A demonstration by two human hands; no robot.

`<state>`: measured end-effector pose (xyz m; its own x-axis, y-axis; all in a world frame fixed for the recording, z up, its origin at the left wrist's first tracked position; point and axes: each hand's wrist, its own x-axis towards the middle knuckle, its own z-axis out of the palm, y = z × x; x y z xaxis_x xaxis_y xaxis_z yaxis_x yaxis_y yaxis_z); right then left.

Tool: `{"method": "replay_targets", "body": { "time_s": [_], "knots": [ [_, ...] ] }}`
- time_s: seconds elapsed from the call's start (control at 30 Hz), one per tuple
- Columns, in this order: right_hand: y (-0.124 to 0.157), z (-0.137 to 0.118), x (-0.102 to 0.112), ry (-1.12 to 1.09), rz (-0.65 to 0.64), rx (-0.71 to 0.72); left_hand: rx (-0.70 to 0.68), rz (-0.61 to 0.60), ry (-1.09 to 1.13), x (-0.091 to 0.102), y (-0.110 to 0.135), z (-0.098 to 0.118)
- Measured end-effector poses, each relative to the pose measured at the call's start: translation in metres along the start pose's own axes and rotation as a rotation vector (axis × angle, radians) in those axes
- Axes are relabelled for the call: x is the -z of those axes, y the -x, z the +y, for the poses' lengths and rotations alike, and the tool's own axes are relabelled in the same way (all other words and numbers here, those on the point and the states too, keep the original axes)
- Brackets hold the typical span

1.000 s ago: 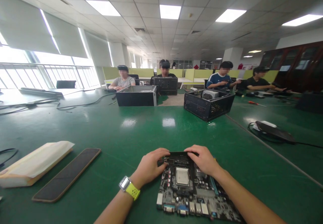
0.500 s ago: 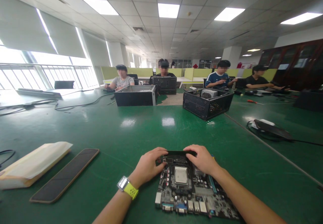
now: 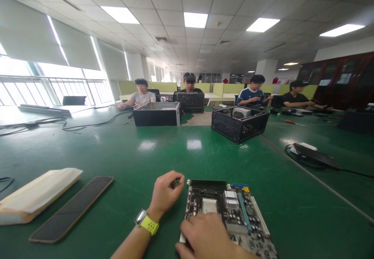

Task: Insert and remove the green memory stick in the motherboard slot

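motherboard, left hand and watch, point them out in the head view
Motherboard [image 3: 235, 216]: head view, middle of its visible face.
Left hand [image 3: 164, 193]: head view, back of the hand.
Watch [image 3: 148, 224]: head view, its yellow-green strap.

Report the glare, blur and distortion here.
Head view: windows at left burn out to white; head view: ceiling lights mirror as bright patches on the green tabletop; head view: blinds look slanted, probably from wide-angle distortion; head view: the right hand looks slightly soft, and the circuit board shows no readable lettering.
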<state>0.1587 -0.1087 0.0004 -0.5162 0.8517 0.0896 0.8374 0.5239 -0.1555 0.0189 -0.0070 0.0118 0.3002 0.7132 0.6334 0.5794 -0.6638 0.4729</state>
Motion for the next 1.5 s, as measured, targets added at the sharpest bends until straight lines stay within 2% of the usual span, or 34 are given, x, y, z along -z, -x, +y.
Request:
{"method": "replay_targets", "body": {
  "time_s": [0.07,0.13,0.33,0.43,0.53,0.63,0.67,0.73,0.77,0.8,0.83,0.87,0.93,0.97,1.0,1.13,1.3,1.5],
  "knots": [
    [-0.001,0.009,0.005,-0.006,0.022,-0.039,0.014,0.0,-0.006,0.0,0.0,-0.001],
    [-0.002,0.032,0.017,0.018,0.066,-0.155,0.025,0.0,-0.008,0.001,0.001,-0.001],
    [0.007,0.147,0.051,0.105,0.108,-0.722,0.023,-0.027,0.018,0.0,0.001,0.0],
    [0.016,0.183,0.054,0.097,0.133,-0.822,0.02,-0.046,0.031,-0.002,0.001,-0.001],
    [0.02,0.179,0.051,0.08,0.144,-0.763,0.022,-0.059,0.008,-0.003,0.0,-0.002],
    [0.018,0.143,0.047,-0.039,0.125,-0.573,0.023,-0.102,-0.023,-0.003,-0.001,0.0],
    [0.017,0.129,0.047,-0.141,0.085,-0.473,0.018,-0.13,-0.028,-0.003,-0.001,0.001],
    [0.016,0.104,0.048,-0.456,-0.086,-0.252,0.008,-0.203,-0.025,-0.005,0.0,0.003],
    [0.015,0.096,0.049,-0.622,-0.158,-0.167,0.01,-0.242,-0.022,-0.006,0.001,0.003],
    [0.014,0.093,0.049,-0.741,-0.169,-0.127,0.018,-0.278,-0.022,-0.007,0.001,0.003],
    [0.013,0.093,0.05,-0.789,-0.103,-0.135,0.03,-0.311,-0.025,-0.008,0.002,0.003],
    [0.011,0.098,0.05,-0.761,0.033,-0.179,0.041,-0.339,-0.031,-0.008,0.002,0.002],
    [0.006,0.117,0.046,-0.562,0.335,-0.284,0.047,-0.378,-0.045,-0.009,0.002,0.0],
    [0.003,0.128,0.043,-0.466,0.412,-0.312,0.045,-0.387,-0.051,-0.009,0.002,-0.002],
    [0.001,0.138,0.04,-0.403,0.425,-0.321,0.051,-0.391,-0.058,-0.009,0.001,-0.003],
    [-0.005,0.162,0.026,-0.364,0.287,-0.329,0.081,-0.399,-0.085,-0.007,0.0,-0.005],
    [-0.002,0.159,0.023,-0.433,0.254,-0.411,0.027,-0.447,-0.026,-0.005,0.001,-0.002],
    [0.0,0.151,0.028,-0.581,0.325,-0.323,-0.03,-0.46,0.082,-0.005,0.001,0.001]
  ]
}}
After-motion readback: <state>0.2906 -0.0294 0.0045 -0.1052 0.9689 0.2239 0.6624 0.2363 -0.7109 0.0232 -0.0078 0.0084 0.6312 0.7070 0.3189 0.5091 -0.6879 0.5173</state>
